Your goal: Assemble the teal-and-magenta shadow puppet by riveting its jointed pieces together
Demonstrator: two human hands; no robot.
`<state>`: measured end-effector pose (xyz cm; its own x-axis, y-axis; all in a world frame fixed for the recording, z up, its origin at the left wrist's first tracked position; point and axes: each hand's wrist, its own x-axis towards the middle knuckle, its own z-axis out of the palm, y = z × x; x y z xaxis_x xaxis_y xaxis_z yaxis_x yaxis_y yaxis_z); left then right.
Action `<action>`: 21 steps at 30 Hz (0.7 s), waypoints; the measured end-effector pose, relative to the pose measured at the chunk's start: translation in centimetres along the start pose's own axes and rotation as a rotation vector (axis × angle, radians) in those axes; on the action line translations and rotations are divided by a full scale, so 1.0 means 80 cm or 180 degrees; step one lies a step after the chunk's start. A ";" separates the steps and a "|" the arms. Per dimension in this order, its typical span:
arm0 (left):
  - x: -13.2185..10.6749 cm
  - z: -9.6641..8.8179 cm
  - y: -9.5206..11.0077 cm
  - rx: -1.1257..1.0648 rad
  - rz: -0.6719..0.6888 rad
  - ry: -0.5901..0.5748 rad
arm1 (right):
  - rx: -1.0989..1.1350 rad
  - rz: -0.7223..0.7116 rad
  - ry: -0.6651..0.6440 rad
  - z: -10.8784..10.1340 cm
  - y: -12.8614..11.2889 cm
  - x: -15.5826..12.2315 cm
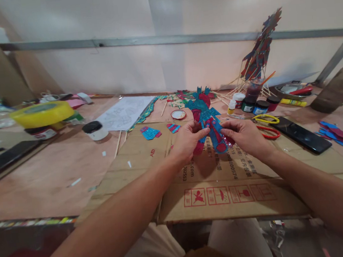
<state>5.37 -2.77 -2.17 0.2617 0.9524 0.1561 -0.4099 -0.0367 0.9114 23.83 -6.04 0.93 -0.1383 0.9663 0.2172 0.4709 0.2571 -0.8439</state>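
Between my two hands, above the cardboard, is a flat painted paper figure [204, 108] in blue and dark red. My left hand [190, 136] pinches its left side, thumb on the front. On the other side my right hand [240, 134] grips the right edge with thumb and fingers. A blue leg-like part with a red stripe [217, 136] hangs at the bottom of the figure. Two loose painted pieces, one mostly blue [150, 132] and one striped [173, 127], lie on the cardboard [173, 206] left of my hands.
Right of my hands lie scissors [273, 136], a black phone [305, 135] and blue-red cutouts [341, 137]. Paint jars [261, 106], thin sticks and a metal bottle [338, 86] stand behind. At left are yellow tape [41, 113], a white jar [96, 132] and a line drawing [125, 113].
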 end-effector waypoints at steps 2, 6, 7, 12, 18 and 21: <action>0.001 -0.003 -0.002 0.0079 0.0009 -0.0051 | -0.0108 -0.0012 0.0032 0.000 -0.002 -0.001; 0.003 -0.008 -0.002 0.0409 0.0111 -0.0032 | -0.0196 -0.0057 0.0090 0.001 -0.004 -0.003; 0.003 -0.009 -0.001 0.0453 0.0125 -0.0048 | -0.0205 -0.0092 0.0068 0.001 -0.003 -0.002; 0.002 -0.012 0.007 0.0514 -0.0034 -0.0240 | -0.0102 -0.0149 -0.0084 -0.001 0.001 0.002; 0.002 -0.015 0.006 0.0442 0.0018 -0.0152 | 0.0152 -0.0170 -0.0224 0.000 0.005 0.003; 0.000 -0.013 0.006 0.0178 -0.0086 -0.0096 | 0.0119 -0.0040 -0.0375 0.002 0.011 0.004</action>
<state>4.26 -2.44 -2.12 0.2987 0.9438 0.1419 -0.3530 -0.0288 0.9352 24.11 -5.54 0.16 -0.2465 0.9540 0.1707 0.4359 0.2664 -0.8597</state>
